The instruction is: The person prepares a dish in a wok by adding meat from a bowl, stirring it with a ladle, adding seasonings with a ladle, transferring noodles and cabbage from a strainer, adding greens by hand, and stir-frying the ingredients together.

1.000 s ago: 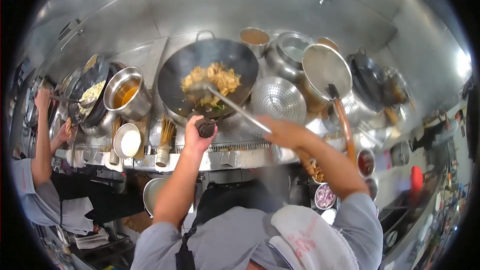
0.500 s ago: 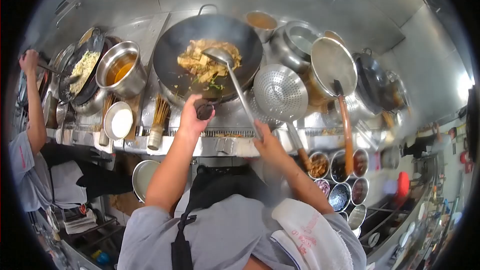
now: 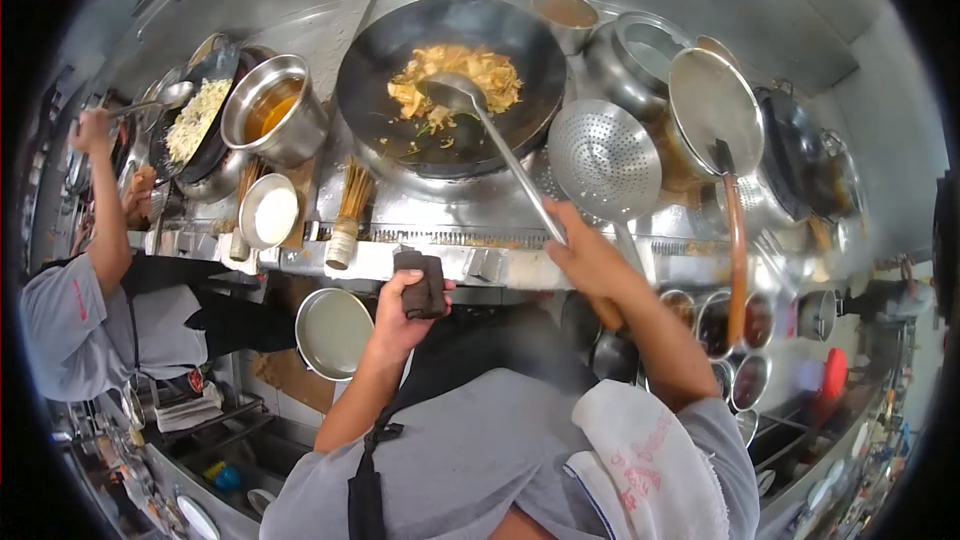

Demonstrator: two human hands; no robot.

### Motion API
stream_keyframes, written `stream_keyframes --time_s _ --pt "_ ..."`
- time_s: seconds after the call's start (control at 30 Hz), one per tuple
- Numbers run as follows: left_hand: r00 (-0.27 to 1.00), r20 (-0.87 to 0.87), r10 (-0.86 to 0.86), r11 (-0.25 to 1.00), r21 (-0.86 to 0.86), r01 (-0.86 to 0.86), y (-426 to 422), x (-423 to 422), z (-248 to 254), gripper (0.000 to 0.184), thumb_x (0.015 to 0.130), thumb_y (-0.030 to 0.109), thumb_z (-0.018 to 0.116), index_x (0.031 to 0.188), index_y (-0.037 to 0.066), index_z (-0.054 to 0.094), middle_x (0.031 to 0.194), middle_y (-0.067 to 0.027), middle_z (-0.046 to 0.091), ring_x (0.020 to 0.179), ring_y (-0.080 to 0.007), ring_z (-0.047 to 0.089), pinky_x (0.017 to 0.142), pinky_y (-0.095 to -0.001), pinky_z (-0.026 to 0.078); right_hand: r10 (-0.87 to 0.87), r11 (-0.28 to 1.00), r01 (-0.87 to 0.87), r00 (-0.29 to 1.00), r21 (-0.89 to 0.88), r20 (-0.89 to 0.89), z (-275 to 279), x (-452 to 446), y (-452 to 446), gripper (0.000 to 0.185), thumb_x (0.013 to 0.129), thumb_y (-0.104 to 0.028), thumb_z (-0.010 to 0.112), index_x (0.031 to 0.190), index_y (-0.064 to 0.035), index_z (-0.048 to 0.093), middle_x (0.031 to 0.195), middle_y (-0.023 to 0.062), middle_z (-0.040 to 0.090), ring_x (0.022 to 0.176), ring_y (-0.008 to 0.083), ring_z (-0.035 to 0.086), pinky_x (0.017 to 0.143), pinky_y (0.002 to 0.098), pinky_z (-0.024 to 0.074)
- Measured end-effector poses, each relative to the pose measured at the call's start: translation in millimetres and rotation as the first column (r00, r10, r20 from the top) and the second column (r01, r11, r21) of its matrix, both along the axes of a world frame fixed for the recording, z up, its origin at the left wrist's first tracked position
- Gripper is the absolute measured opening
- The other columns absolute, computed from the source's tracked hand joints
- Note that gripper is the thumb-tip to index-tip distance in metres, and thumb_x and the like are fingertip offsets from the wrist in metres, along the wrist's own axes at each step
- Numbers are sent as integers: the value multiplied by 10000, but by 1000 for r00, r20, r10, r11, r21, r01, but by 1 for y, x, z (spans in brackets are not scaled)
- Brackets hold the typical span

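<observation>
A long-handled metal ladle [image 3: 512, 162] slants from my right hand [image 3: 590, 252] into the dark wok [image 3: 375, 70]. My fingers are wrapped round the end of its handle. The ladle's bowl rests on a heap of browned, sliced food [image 3: 497, 73] with a few green bits. My left hand [image 3: 402, 315] is closed round a dark brown, block-like pad [image 3: 420, 283], perhaps folded cloth. That hand is near my body, below the counter's front edge and apart from the wok.
A perforated skimmer [image 3: 605, 160] and a wood-handled strainer [image 3: 715, 110] lie right of the wok. Left of it stand a pot of amber liquid [image 3: 300, 130], a bamboo brush [image 3: 350, 215] and a white-filled bowl [image 3: 272, 212]. A co-worker's hand [image 3: 92, 130] holds another ladle far left.
My left hand has drawn back from the wok's near rim toward my body, still holding the dark pad. The whole view has shifted. The co-worker's ladle has lifted off their food.
</observation>
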State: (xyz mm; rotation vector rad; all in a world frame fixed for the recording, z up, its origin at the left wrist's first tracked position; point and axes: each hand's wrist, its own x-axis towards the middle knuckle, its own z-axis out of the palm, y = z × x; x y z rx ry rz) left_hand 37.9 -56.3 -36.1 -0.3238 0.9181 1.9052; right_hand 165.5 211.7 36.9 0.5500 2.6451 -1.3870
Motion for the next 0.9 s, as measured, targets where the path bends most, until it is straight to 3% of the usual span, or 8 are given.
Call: stream_keyframes --time_s 0.07,0.13,0.17,0.33,0.4,0.53,0.6,0.9 --pt "1000 -6 -18 1000 23 18 -4 5 1 403 770 273 554 1079 16 536 890 -190 630 725 -280 619 680 -396 513 -1 1000 0 990 -6 -144 9 3 -6 561 873 -109 548 1376 -129 301 768 170 576 682 267 617 625 373 473" --pt "1000 -26 18 999 38 -17 -13 12 0 404 766 263 553 1080 9 536 877 -192 632 717 -282 621 669 -394 513 -27 922 59 996 -383 89 49 28 -17 554 877 -72 534 1375 -114 295 686 79 500 511 153 510 468 300 402" --pt "998 -21 53 998 28 -52 -20 15 -5 401 764 258 553 1076 7 538 873 -191 632 709 -281 621 664 -392 515 -16 807 57 997 -587 75 47 40 -15 556 885 -61 519 1385 -113 283 670 19 422 452 81 395 394 239 315" --pt "996 -56 76 997 -28 -78 -26 29 0 399 764 256 549 1074 6 541 873 -184 634 690 -282 623 655 -388 520 46 831 52 986 -554 162 30 6 -13 557 890 -88 518 1390 -112 274 679 36 452 440 100 417 384 252 335" --pt "996 -64 55 998 -28 -57 -21 31 1 401 765 260 549 1074 5 541 874 -184 634 694 -281 622 657 -387 519 -8 913 12 1000 -408 12 16 -13 -17 554 893 -101 517 1390 -118 274 661 38 448 433 103 422 378 256 348" --pt "994 -90 60 996 -58 -66 -17 34 6 438 752 299 539 1072 0 557 879 -182 628 704 -272 595 670 -384 491 26 876 3 998 -482 53 42 9 -25 556 893 -105 517 1393 -117 273 707 38 459 448 93 421 380 251 345" --pt "994 -82 68 995 -62 -73 -18 36 5 436 753 299 539 1074 3 556 880 -182 627 706 -273 593 674 -384 490 47 763 35 993 -646 109 49 18 -29 535 900 -110 512 1382 -109 282 687 28 442 443 98 423 377 258 346" --pt "995 -37 93 994 -59 -95 -21 27 2 407 768 306 547 1049 13 563 895 -164 631 727 -264 593 687 -380 485 -23 868 55 997 -493 70 42 9 -22 554 892 -127 524 1382 -119 265 647 34 449 426 109 440 370 261 356"
